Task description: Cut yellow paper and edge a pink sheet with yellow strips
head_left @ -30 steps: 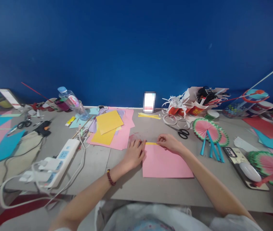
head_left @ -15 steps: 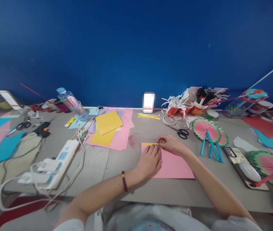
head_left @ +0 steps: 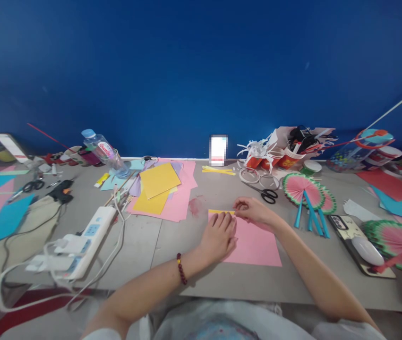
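A sheet of pink paper [head_left: 257, 248] lies on the grey table in front of me, with a narrow yellow paper strip [head_left: 218, 211] along its far edge. My left hand [head_left: 220, 236] rests flat on the sheet's left side, fingers stretched out to the strip. At the right end of the strip is my right hand [head_left: 252, 210], its fingers curled together at the sheet's far edge. Whatever sits between those fingertips is hidden. A beaded bracelet [head_left: 181, 269] circles my left wrist.
Yellow and pink sheets [head_left: 160, 181] are stacked left, beyond a power strip [head_left: 92, 241] with trailing cables. Black-handled scissors [head_left: 269, 195], red cups [head_left: 289, 159] and a pink pleated paper fan [head_left: 303, 191] stand or lie right. A phone [head_left: 218, 150] leans against the wall.
The pink sheet has turned slightly, its near right corner shifting left and towards me. My right hand's fingers have eased a little to the right; my left hand stays flat.
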`<state>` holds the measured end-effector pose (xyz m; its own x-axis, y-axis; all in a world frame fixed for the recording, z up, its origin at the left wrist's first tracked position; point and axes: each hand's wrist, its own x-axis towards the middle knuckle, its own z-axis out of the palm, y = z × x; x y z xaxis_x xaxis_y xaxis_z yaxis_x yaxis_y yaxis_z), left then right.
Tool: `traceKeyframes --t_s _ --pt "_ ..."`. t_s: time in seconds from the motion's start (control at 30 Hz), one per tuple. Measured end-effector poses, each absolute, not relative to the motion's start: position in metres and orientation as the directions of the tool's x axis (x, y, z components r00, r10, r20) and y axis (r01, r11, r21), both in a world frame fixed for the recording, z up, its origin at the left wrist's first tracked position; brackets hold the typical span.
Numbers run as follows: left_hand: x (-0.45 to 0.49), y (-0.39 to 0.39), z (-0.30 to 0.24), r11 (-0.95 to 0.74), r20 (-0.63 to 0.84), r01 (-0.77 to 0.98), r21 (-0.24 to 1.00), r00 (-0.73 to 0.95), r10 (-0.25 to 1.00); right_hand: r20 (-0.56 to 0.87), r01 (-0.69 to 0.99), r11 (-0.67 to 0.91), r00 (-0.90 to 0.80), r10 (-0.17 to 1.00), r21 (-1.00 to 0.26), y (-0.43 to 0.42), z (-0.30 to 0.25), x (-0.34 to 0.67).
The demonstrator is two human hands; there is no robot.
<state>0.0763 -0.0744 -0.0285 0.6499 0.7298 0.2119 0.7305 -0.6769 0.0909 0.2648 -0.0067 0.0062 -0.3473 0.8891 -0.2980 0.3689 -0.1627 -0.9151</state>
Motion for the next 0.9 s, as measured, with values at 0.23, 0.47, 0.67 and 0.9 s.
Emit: traceKeyframes --t_s 0.23,0.47,0.67,0.9 --pt "0.076 -0.074 -0.028 -0.697 0.232 0.715 0.059 0.669 0.706 -0.317 0.485 -0.125 -0.336 0.887 -0.865 -0.011 0.021 0.264" --pt "0.077 -0.075 -0.027 -0.701 0.232 0.709 0.075 0.671 0.704 -0.282 0.615 -0.059 -0.272 0.920 -0.786 -0.013 0.026 0.266" --pt "0.078 -0.075 -0.028 -0.693 0.232 0.717 0.076 0.663 0.712 -0.235 0.677 0.039 -0.308 0.922 -0.735 -0.009 0.022 0.277" --pt "0.078 -0.077 -0.033 -0.673 0.250 0.736 0.071 0.640 0.727 -0.175 0.734 0.134 -0.328 0.928 -0.666 -0.006 0.016 0.275"
